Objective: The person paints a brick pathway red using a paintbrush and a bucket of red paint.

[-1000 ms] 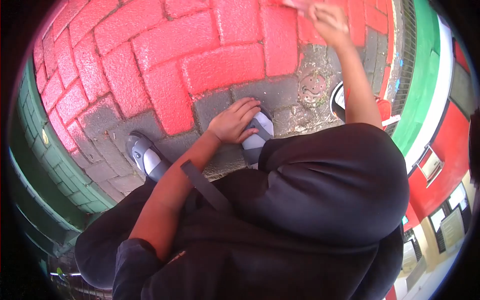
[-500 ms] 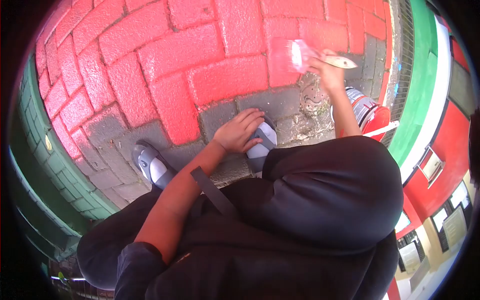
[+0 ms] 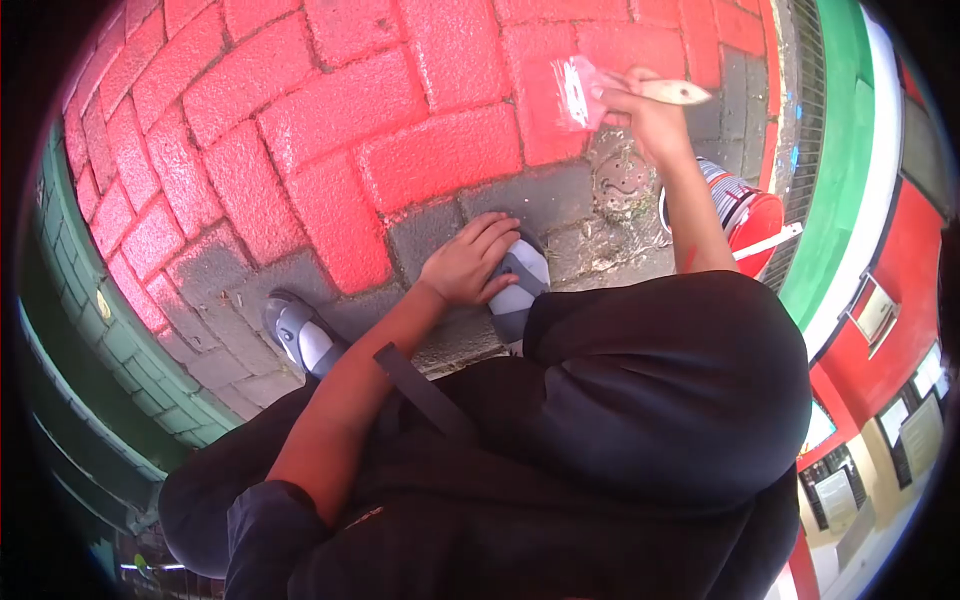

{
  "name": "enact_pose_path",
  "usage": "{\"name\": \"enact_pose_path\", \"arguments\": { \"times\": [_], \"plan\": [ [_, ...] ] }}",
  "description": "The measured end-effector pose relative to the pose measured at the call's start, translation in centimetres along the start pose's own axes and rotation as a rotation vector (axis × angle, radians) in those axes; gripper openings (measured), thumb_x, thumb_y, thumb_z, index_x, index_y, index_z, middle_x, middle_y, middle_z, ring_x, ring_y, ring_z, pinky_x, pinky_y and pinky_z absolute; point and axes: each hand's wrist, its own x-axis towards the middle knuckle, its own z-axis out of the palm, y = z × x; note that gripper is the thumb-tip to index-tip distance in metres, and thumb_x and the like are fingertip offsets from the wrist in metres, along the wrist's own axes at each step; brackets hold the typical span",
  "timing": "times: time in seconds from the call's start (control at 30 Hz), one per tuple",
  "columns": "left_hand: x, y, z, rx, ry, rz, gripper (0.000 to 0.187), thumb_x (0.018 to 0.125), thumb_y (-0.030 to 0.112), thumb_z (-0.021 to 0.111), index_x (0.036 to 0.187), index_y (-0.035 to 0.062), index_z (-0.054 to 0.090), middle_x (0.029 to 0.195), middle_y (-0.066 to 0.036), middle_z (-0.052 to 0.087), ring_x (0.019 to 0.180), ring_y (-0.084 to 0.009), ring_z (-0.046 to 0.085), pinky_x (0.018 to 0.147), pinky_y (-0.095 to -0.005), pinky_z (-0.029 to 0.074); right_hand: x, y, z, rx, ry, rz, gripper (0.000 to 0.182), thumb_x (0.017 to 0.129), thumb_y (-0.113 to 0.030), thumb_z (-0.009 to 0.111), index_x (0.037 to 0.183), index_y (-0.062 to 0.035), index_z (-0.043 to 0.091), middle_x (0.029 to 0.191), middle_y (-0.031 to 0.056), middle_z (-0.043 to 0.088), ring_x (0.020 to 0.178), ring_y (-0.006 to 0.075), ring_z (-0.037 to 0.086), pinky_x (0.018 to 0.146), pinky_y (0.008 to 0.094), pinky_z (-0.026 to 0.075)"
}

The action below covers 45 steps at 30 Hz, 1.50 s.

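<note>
My right hand (image 3: 655,120) is closed round a paintbrush (image 3: 675,92) with a pale wooden handle. Its wide, paint-wet bristles (image 3: 574,93) point left and lie over a red-painted paving brick (image 3: 543,45). My left hand (image 3: 470,262) rests on the toe of my grey shoe (image 3: 525,268), fingers stretched out with nothing in them. Just beyond this shoe, a grey unpainted brick (image 3: 545,193) borders the red ones. Below my right forearm stands a paint can (image 3: 728,193), its side smeared red and a white stick (image 3: 772,243) across its red opening.
A round, paint-spotted cover (image 3: 622,182) is set in the ground beside the can. Along the right runs a metal drain grate (image 3: 808,110) next to a green painted strip (image 3: 840,130). Green bricks (image 3: 120,320) edge the left side. My other shoe (image 3: 300,335) stands on grey paving.
My right hand has moved the brush slightly up and to the left over the red brick. My left hand stays on the shoe.
</note>
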Motion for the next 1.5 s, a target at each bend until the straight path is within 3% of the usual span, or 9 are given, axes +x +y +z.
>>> {"name": "enact_pose_path", "arguments": {
  "times": [0.13,0.2,0.37,0.63,0.73,0.97,1.13,1.3,1.5],
  "plan": [
    [0.2,-0.2,-0.2,-0.002,0.019,-0.015,0.062,0.09,0.041,0.069,0.133,-0.0024,0.054,0.147,-0.018,0.05,0.141,-0.0379,0.044,0.118,-0.0461,0.038,2.4,-0.6,-0.9,-0.327,0.055,0.002,0.022,0.088,0.002,0.071,0.081,-0.0122,0.055,0.107,0.0101,0.074,0.09,0.0185,0.073,0.068,0.0296,0.058],
    [-0.1,0.3,-0.1,-0.011,0.019,-0.007,0.062,0.09,0.041,0.069,0.133,-0.0023,0.054,0.147,-0.018,0.05,0.141,-0.0379,0.044,0.118,-0.0461,0.038,1.6,-0.5,1.4,-0.96,0.217,-0.872,0.012,0.092,-0.002,0.068,0.083,-0.0089,0.063,0.096,0.0064,0.075,0.084,0.0155,0.073,0.068,0.0319,0.058],
    [0.0,0.1,-0.2,-0.01,-0.004,-0.014,0.063,0.09,0.04,0.069,0.134,-0.0021,0.054,0.148,-0.018,0.049,0.141,-0.0381,0.043,0.119,-0.0465,0.037,-7.7,5.1,2.6,-1.266,-0.291,-0.917,0.014,0.09,-0.009,0.068,0.077,-0.0077,0.065,0.101,0.0074,0.078,0.095,0.0261,0.076,0.079,0.0353,0.058],
    [0.0,0.2,-0.2,-0.01,-0.019,-0.014,0.063,0.089,0.039,0.07,0.133,-0.0023,0.054,0.147,-0.018,0.05,0.141,-0.0384,0.042,0.119,-0.0469,0.037,0.7,-0.4,1.1,-0.541,-0.09,-0.101,0.027,0.091,-0.003,0.07,0.07,-0.004,0.054,0.081,0.0111,0.069,0.076,0.0176,0.071,0.07,0.0311,0.056],
    [0.0,0.3,0.0,-0.002,-0.021,-0.025,0.062,0.09,0.041,0.068,0.133,-0.0026,0.055,0.147,-0.018,0.05,0.141,-0.0378,0.043,0.119,-0.0467,0.037,3.7,-0.5,2.6,-0.806,0.19,-1.036,0.021,0.096,-0.01,0.066,0.077,-0.0041,0.059,0.079,0.0081,0.067,0.081,0.0167,0.071,0.069,0.0313,0.056],
    [0.1,0.0,0.0,0.018,-0.017,-0.003,0.062,0.091,0.042,0.067,0.132,-0.0029,0.056,0.145,-0.018,0.051,0.14,-0.0381,0.044,0.118,-0.0464,0.037,-12.2,4.4,1.9,-0.842,-0.572,-0.468,0.003,0.089,-0.014,0.068,0.09,-0.0147,0.071,0.129,0.0071,0.071,0.106,0.0254,0.073,0.078,0.0375,0.06],
    [0.2,0.5,0.1,0.025,-0.016,-0.018,0.063,0.09,0.041,0.067,0.132,-0.0036,0.055,0.145,-0.019,0.051,0.14,-0.0388,0.043,0.119,-0.0469,0.036,-7.2,5.5,-1.8,-0.24,0.345,-0.098,0.016,0.084,0.006,0.067,0.074,-0.0052,0.061,0.102,0.0128,0.074,0.085,0.0173,0.071,0.074,0.0337,0.058],
    [0.2,0.4,0.4,0.055,-0.028,-0.021,0.063,0.09,0.04,0.067,0.133,-0.0042,0.054,0.146,-0.02,0.05,0.142,-0.0408,0.041,0.12,-0.0484,0.034,-2.7,7.3,-8.6,-0.51,0.673,-0.791,0.013,0.082,0.009,0.064,0.079,-0.0039,0.067,0.093,0.0155,0.074,0.083,0.017,0.07,0.07,0.0364,0.056],
    [0.4,1.0,0.5,0.095,0.029,-0.023,0.058,0.089,0.038,0.069,0.131,-0.0008,0.056,0.146,-0.02,0.049,0.14,-0.0438,0.04,0.119,-0.0515,0.034,-6.5,6.2,-2.1,-0.36,0.084,-0.731,0.009,0.082,0.002,0.065,0.085,-0.0035,0.072,0.096,0.0159,0.076,0.091,0.0266,0.073,0.08,0.0358,0.055]
  ]
}}
